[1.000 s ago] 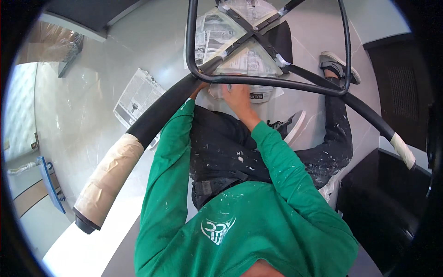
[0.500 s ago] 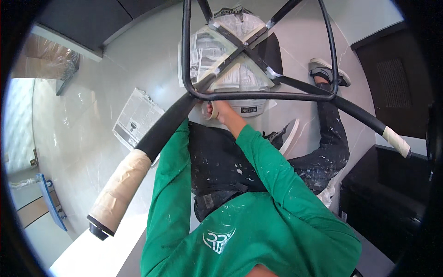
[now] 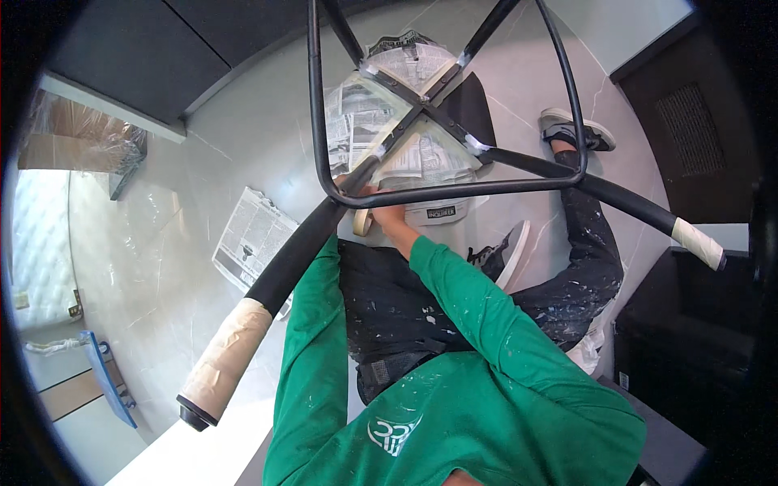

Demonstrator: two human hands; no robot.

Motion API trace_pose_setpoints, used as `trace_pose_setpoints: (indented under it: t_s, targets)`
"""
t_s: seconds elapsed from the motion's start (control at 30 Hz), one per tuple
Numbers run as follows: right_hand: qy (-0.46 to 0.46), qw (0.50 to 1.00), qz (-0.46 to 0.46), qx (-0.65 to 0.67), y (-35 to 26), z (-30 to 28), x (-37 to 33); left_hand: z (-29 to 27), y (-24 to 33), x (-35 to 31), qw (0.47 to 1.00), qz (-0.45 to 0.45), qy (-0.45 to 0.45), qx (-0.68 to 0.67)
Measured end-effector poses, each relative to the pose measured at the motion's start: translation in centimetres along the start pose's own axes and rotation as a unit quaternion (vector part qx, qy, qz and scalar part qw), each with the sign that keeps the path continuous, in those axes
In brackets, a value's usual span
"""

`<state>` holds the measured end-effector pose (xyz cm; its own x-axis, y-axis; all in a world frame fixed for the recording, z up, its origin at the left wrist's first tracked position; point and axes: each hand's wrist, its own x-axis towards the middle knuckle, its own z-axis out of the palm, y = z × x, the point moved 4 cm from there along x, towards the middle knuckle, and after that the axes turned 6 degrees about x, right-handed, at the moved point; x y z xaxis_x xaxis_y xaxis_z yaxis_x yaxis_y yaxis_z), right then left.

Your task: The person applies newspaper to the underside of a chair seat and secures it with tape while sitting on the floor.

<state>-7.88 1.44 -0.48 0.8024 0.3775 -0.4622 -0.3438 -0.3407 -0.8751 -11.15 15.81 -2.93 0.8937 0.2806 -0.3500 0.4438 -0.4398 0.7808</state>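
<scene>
Wrapping (image 3: 231, 344) covers the left chair leg's (image 3: 284, 251) end; beyond, I cannot tell the grip of the mostly hidden left hand (image 3: 340, 179), or whether the tape roll (image 3: 361, 223) touching the right hand (image 3: 391, 217) is pinched. Newspaper (image 3: 356, 121) masks most of the seat (image 3: 470, 115), its black right part left bare.

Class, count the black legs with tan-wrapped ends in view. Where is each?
2: the larger-looking wrapped end at lower left, and the smaller-looking wrapped end at far right. Upper legs run past the top edge, so more may be hidden.
</scene>
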Motion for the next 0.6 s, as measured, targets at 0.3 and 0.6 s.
trace_pose_setpoints:
  t_s: [0.3, 0.6]
  targets:
    - [0.083, 0.945, -0.236, -0.213, -1.7, -0.3, -2.1, -0.1, -0.7, 0.1, 1.000, -0.009, -0.003, -0.006]
    - [-0.023, 0.928, -0.292, -0.231, -5.5, -0.5, -4.3, 1.1, 1.5, 1.7, 0.999, -0.003, -0.023, -0.022]
